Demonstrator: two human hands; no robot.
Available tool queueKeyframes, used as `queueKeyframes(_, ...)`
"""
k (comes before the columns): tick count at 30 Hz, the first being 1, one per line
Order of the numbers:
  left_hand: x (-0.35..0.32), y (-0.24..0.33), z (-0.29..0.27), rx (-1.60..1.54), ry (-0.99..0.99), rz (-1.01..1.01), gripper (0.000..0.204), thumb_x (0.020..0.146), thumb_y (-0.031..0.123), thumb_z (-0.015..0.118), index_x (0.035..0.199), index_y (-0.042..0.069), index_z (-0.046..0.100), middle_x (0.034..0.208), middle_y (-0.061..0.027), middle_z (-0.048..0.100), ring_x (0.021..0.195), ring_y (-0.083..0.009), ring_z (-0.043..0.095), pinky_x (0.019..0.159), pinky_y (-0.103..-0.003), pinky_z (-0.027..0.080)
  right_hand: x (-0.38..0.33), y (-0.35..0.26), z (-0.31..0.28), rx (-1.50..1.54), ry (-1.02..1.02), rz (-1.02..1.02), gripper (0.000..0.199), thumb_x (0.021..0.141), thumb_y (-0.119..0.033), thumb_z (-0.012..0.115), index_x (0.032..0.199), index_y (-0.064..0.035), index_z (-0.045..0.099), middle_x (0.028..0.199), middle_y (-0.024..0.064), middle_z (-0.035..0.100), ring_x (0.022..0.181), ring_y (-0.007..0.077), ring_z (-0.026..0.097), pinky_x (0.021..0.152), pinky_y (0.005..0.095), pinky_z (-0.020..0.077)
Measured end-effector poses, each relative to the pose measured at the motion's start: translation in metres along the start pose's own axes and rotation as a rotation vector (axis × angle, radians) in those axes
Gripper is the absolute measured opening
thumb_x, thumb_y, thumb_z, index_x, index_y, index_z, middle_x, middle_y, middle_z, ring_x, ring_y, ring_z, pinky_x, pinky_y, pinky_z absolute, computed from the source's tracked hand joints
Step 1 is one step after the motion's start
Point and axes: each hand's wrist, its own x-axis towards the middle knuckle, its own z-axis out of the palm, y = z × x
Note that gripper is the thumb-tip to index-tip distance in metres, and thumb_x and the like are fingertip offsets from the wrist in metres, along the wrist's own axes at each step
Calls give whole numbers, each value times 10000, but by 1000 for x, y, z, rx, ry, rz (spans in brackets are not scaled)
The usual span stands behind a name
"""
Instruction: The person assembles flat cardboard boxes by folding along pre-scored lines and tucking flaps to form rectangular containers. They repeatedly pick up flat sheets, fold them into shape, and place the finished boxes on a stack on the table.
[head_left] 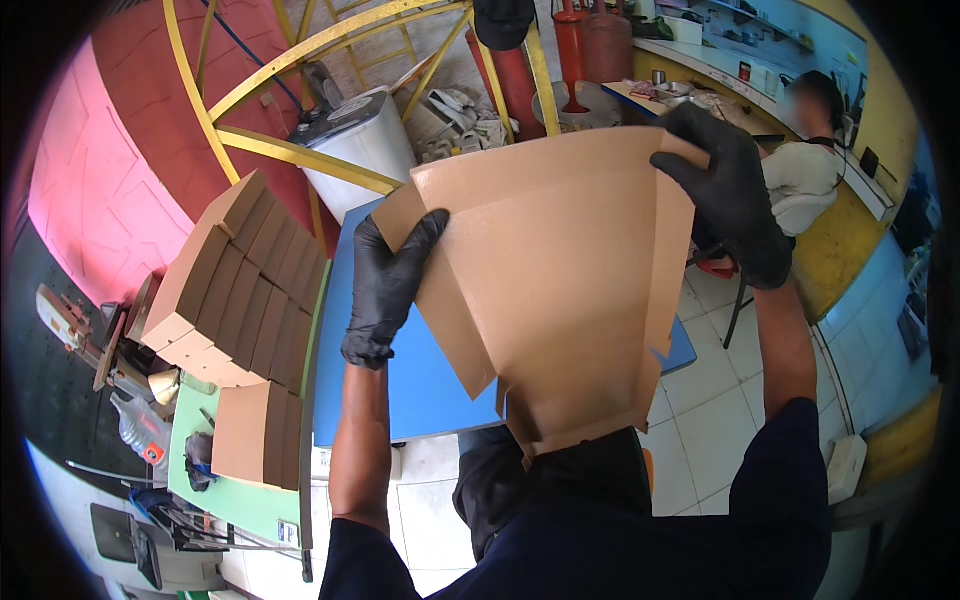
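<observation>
A brown cardboard box (560, 270), partly unfolded, is held up in front of me over a blue table (385, 395). Its wide panel faces me, with narrow flaps along the sides and the near end bent up close to my lap. My left hand (390, 280), in a black glove, pinches the flap at the upper left corner, thumb on the inner face. At the upper right corner, my black-gloved right hand (730, 190) grips the far edge and side flap, its thumb also on the inside.
To the left, several folded brown boxes (235, 290) are stacked on a green table (240, 495). A yellow metal frame (310, 160) and a white washing machine (360, 145) stand beyond the blue table. Another person (805, 175) sits by a counter at the far right.
</observation>
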Motion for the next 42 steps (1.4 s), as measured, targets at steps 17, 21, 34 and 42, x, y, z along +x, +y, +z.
queueKeyframes(17, -12, -44, -33, -244, -41, -216, 346, 814, -3, 830, 1148, -6, 739, 1070, -77, 763, 938, -156, 709, 846, -310, 577, -45, 48, 50, 544, -159, 9, 149, 884, 26, 713, 1023, -25, 727, 1143, 64, 747, 1065, 224, 704, 920, 338, 543)
queueKeyframes(21, -10, -35, -29, -230, -195, -81, 299, 765, -57, 813, 1059, -19, 774, 1088, -117, 761, 971, -190, 717, 902, -336, 577, -40, 53, 53, 297, -188, -228, 182, 873, 41, 712, 1029, -40, 759, 1183, 101, 743, 1122, 261, 688, 973, 376, 535)
queueKeyframes(34, -2, 22, 1, 109, -540, 346, 212, 772, -11, 800, 979, 33, 807, 1168, -155, 715, 1094, -245, 674, 932, -374, 550, 0, -53, 82, 487, -689, -50, 306, 945, -206, 713, 1175, -5, 699, 1025, 205, 725, 976, 334, 703, 872, 398, 529)
queueKeyframes(42, -2, 81, -21, 74, -423, 48, 291, 910, 138, 722, 1178, 27, 733, 1074, -183, 745, 1056, -291, 710, 900, -405, 553, -2, -72, 89, 286, -421, -97, 226, 828, -221, 779, 972, -46, 764, 885, 186, 728, 834, 357, 702, 777, 444, 533)
